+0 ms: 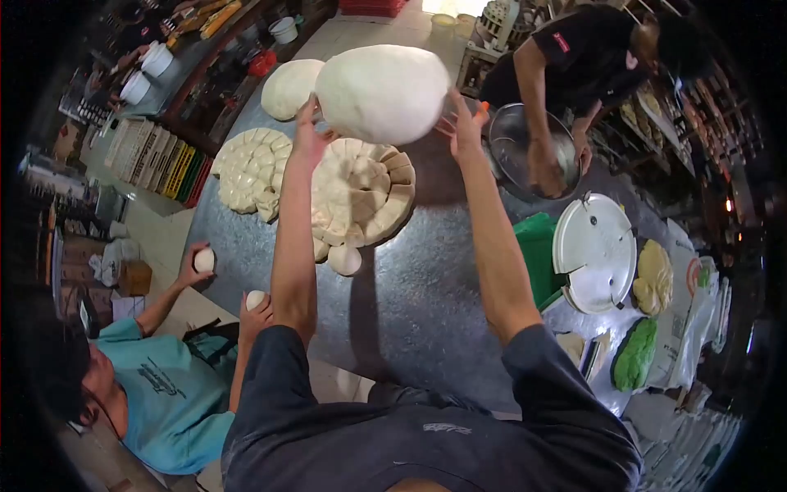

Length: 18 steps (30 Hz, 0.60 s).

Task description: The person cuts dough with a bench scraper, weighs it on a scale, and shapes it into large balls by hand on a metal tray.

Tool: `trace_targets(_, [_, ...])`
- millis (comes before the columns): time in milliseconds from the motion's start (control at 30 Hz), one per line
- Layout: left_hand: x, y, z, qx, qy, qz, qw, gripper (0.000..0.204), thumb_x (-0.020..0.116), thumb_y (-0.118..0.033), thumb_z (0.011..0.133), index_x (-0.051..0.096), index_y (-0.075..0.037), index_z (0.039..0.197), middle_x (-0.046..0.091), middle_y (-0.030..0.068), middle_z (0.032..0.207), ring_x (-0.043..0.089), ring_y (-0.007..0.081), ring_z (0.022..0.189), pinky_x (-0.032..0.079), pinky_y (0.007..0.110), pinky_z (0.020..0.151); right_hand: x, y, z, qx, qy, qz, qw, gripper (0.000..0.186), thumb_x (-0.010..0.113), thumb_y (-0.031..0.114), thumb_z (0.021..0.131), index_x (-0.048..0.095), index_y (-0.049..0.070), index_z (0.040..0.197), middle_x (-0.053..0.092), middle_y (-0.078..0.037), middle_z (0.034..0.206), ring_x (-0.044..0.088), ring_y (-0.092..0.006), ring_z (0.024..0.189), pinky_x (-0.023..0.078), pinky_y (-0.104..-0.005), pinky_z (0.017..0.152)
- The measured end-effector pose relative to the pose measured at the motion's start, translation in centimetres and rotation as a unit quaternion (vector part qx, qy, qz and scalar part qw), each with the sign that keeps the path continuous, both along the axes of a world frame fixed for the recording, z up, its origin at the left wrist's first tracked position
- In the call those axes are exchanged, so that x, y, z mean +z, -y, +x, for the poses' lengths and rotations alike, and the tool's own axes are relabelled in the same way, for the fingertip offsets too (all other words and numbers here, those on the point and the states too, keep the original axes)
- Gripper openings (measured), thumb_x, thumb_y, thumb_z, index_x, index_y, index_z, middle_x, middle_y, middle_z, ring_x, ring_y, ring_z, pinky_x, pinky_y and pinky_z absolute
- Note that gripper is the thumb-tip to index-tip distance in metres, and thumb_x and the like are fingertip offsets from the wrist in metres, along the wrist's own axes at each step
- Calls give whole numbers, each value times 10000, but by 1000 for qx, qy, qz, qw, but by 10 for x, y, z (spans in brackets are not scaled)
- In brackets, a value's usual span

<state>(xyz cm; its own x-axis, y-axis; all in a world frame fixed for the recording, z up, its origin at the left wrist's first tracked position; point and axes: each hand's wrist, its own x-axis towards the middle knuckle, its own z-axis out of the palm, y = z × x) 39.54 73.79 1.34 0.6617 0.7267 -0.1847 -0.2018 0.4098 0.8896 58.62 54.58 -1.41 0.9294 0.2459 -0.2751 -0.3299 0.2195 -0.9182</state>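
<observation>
A large, smooth, pale ball of dough (382,92) is raised over the far part of the table between my two hands. My left hand (310,135) is at its lower left edge, fingers up against the dough and thumb along its underside. My right hand (464,127) is at its right edge, fingers spread and partly blurred. Below it lies a round mound of dough cut into pieces (361,189), with a small dough ball (344,260) at its near edge. Another cut round of dough (252,170) lies to the left, and a second big dough ball (291,88) rests behind.
At the left, a person in a teal shirt (172,394) holds a small dough ball (204,260) in one hand and another in the other. Across the table, a person in black works in a metal bowl (512,156). A white round lid (597,254) and green plastic (537,254) are at the right.
</observation>
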Motion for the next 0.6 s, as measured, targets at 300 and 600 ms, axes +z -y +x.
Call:
trace_targets(300, [-101,266,-23,-221,-127,112,960,742,788,-219,741,387,-84,1350,489,138,1260,518,231,1108,450,368,897,-162,244,-206,8,58,-259,964,194,669,197,829,579,34,881,607,-76,709,591,-141,638,468,-296,586])
trace_targets(600, [-103,456,74,-353,12,401,845,736,824,-252,704,444,53,1257,498,195,1255,486,290,1153,401,399,957,-46,537,-219,-325,149,-472,806,222,716,132,776,584,10,907,576,-113,812,579,-203,690,469,-298,624])
